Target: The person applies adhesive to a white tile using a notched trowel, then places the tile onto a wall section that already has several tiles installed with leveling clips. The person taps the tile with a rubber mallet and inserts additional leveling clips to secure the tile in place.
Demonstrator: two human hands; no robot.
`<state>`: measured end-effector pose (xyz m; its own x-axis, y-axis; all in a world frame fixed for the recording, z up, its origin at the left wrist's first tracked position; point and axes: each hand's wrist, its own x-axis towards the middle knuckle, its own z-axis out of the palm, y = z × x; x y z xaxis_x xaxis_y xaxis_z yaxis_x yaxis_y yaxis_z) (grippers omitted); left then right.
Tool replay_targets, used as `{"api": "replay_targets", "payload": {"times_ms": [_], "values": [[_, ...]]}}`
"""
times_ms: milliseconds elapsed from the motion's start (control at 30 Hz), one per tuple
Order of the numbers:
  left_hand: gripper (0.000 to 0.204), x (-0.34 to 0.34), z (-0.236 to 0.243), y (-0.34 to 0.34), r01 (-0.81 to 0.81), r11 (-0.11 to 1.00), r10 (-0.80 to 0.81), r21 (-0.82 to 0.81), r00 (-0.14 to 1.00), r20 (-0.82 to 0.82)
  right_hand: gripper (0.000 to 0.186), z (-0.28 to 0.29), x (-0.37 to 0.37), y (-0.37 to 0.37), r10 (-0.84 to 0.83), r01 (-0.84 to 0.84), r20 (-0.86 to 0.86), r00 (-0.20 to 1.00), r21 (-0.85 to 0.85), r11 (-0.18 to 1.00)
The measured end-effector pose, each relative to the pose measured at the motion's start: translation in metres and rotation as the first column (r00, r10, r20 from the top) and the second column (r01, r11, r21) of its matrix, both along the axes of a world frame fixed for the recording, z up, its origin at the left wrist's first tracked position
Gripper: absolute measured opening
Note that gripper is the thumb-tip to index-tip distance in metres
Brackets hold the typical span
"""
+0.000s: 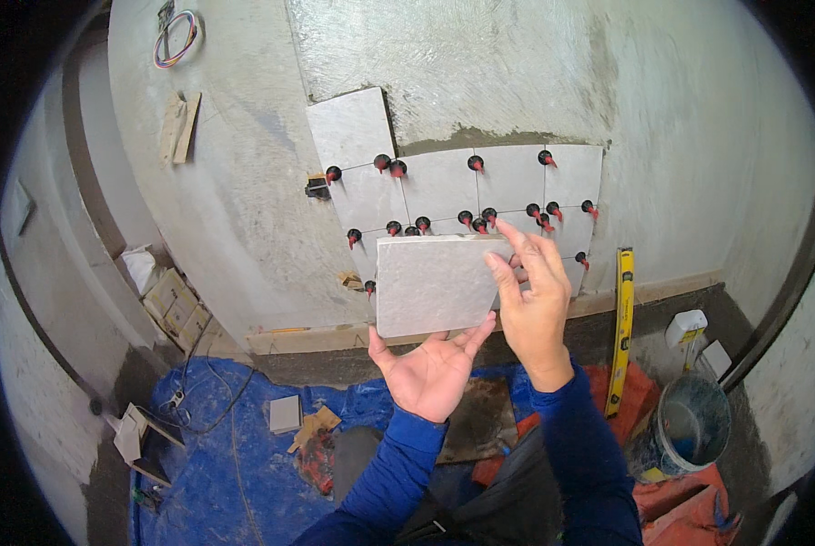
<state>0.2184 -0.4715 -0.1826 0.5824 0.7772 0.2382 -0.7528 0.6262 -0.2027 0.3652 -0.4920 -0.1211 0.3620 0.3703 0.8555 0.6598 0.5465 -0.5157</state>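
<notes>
Your left hand point(428, 375), fingers spread, is supporting the tile point(437, 287) from below; your half-curled right hand point(537, 300) is pinching its upper-right corner.

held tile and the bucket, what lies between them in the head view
Going right and down from the held tile to the bucket, the head view shows the right hand, then the yellow level, then orange sheeting.
</notes>
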Motion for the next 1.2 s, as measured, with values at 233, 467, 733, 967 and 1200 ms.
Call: {"api": "replay_targets", "payload": {"times_ms": [233, 467, 733, 967, 1200], "values": [[0.113, 0.008, -0.022, 0.010, -0.126, 0.983, 0.133, 0.134, 0.990, -0.047, 0.116, -0.031, -0.010, 0.001, 0.101, -0.104, -0.034, 0.994, -0.072, 0.992], [0.091, 0.020, -0.041, 0.012, -0.299, 0.895, 0.359, 0.331, 0.923, -0.138, 0.163, -0.050, -0.046, 0.012, 0.048, -0.063, -0.162, 0.986, -0.091, 0.994], [0.109, 0.030, -0.038, 0.030, -0.274, 0.810, 0.399, 0.519, 0.905, -0.144, 0.159, -0.049, -0.051, 0.015, 0.375, -0.340, -0.408, 0.832, 0.159, 0.927], [0.084, 0.042, -0.026, 0.046, -0.232, 0.752, 0.375, 0.616, 0.920, -0.112, 0.165, -0.026, -0.028, 0.008, -0.114, 0.108, 0.026, 0.993, 0.175, 0.979], [0.074, 0.022, 0.017, 0.022, -0.350, 0.594, 0.677, 0.725, 0.704, -0.214, 0.133, 0.017, 0.005, 0.006, -0.485, 0.304, 0.301, 0.821, 0.489, 0.818]]}}
